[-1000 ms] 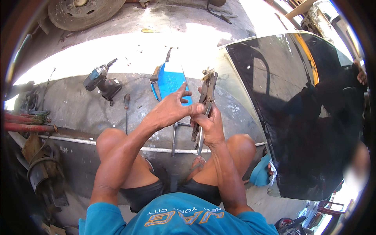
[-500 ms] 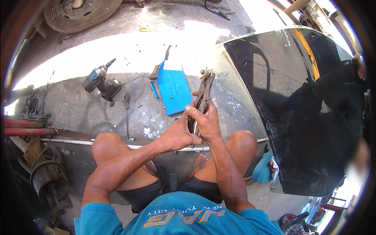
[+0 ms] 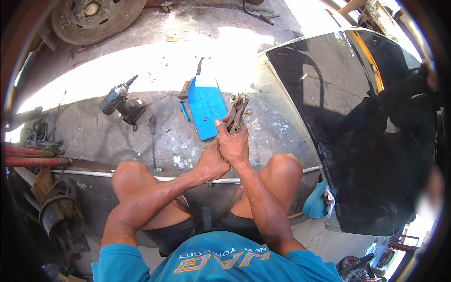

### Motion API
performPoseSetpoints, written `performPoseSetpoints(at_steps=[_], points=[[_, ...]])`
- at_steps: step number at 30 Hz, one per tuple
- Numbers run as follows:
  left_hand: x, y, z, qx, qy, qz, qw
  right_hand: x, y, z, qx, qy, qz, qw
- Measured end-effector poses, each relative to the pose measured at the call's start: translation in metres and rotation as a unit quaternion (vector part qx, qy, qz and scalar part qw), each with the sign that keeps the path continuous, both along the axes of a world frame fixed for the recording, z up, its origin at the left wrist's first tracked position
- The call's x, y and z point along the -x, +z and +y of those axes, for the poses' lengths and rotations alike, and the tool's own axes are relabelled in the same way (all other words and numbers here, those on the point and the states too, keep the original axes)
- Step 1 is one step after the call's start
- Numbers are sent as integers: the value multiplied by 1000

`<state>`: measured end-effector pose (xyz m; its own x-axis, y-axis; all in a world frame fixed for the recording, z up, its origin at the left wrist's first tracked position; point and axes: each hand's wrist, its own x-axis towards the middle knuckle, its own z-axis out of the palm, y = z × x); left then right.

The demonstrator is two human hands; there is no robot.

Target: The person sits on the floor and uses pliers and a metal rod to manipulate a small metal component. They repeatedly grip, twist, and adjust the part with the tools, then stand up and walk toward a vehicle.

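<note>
A worn, dark-metal pair of locking pliers (image 3: 236, 118) is held up just to the right of the lower part of a blue, flat, rectangular plastic case (image 3: 207, 104), which has a loop handle along its left edge. The pliers stand with their head pointing away from the person, and at that head sits a small, pale brassy metal piece (image 3: 236, 98). The person's right hand (image 3: 235, 144) has its grip clamped on the pliers, with the thumb extended toward the near right corner of the case. The left hand (image 3: 213, 162) is curled against the right one, nearer the person than the case; whether its grip also closes on the handles cannot be told, as that part is hidden. A small brassy fitting (image 3: 248, 112) lies on the grey concrete floor (image 3: 80, 127) to the right of the case. Left of the case lies a slim screwdriver with a brown handle (image 3: 152, 124), and farther left a blue-and-black cordless power driver (image 3: 123, 104). Well to the right of the case stretches a large, glossy black panel with a pale edge (image 3: 357, 141). Far beyond the case, to its upper left, rests a dusty wheel (image 3: 96, 21).
</note>
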<state>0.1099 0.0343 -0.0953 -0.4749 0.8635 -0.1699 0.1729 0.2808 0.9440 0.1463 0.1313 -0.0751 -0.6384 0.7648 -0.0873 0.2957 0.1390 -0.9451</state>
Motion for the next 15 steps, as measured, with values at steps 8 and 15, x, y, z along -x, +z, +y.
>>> performPoseSetpoints(at_steps=[8, 15], points=[[-4, -7, -4, 13, 23, -36, 999, -1, 6, -4, -14, -9, 5, 1000], [6, 5, -2, -17, 24, 8, 1000, 0, 15, 9, 137, 32, 52, 989]])
